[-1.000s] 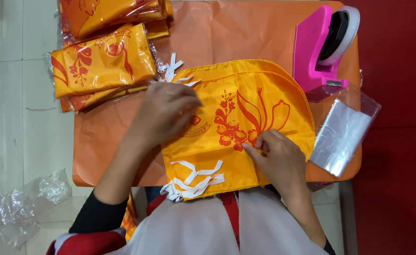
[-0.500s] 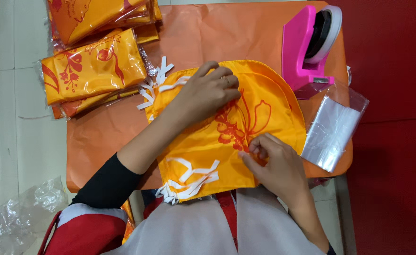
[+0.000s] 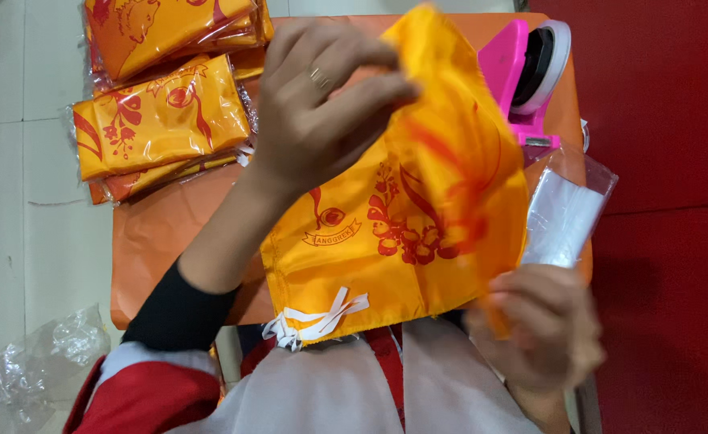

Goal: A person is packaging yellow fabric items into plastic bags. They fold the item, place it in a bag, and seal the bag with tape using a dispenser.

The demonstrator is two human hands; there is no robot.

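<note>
The orange cloth (image 3: pixel 386 241), printed with red flowers and edged with white ties (image 3: pixel 315 317), is lifted above the orange-covered desk (image 3: pixel 169 241) and held between both hands. The left hand (image 3: pixel 322 104), a ring on one finger, is closed on the cloth's upper edge, which is blurred. The right hand (image 3: pixel 543 321), also blurred, grips the cloth's lower right corner. Beyond the cloth on the right stands a pink tape dispenser (image 3: pixel 523 72), with a stack of clear plastic bags (image 3: pixel 567 213) just beside the cloth. To the cloth's left lie folded, wrapped orange cloths (image 3: pixel 161 120); crumpled clear plastic (image 3: pixel 40 362) sits on the floor.
</note>
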